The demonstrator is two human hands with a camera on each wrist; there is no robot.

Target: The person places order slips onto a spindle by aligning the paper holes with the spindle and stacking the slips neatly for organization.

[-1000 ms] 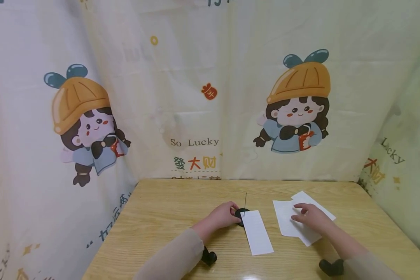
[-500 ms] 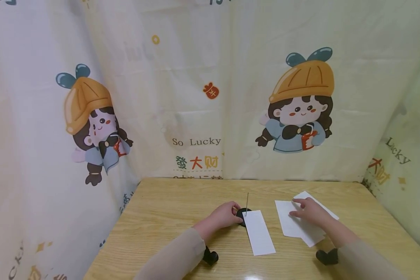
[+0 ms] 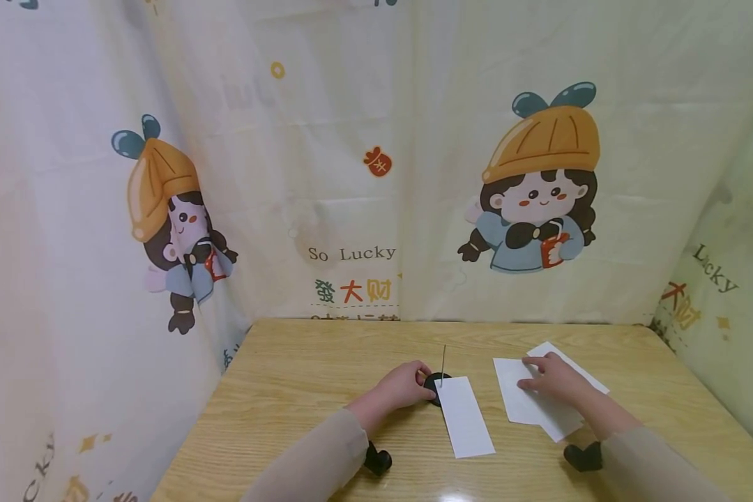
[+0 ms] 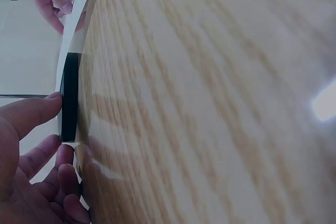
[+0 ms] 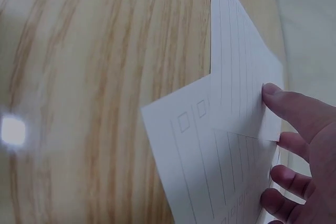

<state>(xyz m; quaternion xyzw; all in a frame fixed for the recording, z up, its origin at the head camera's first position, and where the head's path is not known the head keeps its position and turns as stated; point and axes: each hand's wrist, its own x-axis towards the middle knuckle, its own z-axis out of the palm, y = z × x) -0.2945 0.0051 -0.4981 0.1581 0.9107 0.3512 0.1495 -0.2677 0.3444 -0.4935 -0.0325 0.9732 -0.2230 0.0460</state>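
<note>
My left hand [image 3: 403,385] holds the round black base [image 3: 431,385] of a paper spike. Its thin metal rod [image 3: 443,357] stands upright. A white paper slip [image 3: 466,418] lies against the rod at one corner and covers the right part of the base. In the left wrist view, the thumb is on top of the base and the fingers are at its edge. My right hand [image 3: 558,380] rests over overlapping lined white slips [image 3: 513,387], thumb and forefinger spread. The right wrist view has the thumb tip touching the upper slip [image 5: 239,66], with the other fingertips along the paper's edge.
All of this is on a wood-grain table [image 3: 326,355]. A printed cloth curtain [image 3: 345,174] hangs behind and at both sides. Black wrist mounts [image 3: 376,460] protrude below both sleeves, near the tabletop.
The right hand has shifted slightly over the slips, and its thumb and forefinger now lie on the paper. The left hand stays on the spike's base. The head view has turned a little.
</note>
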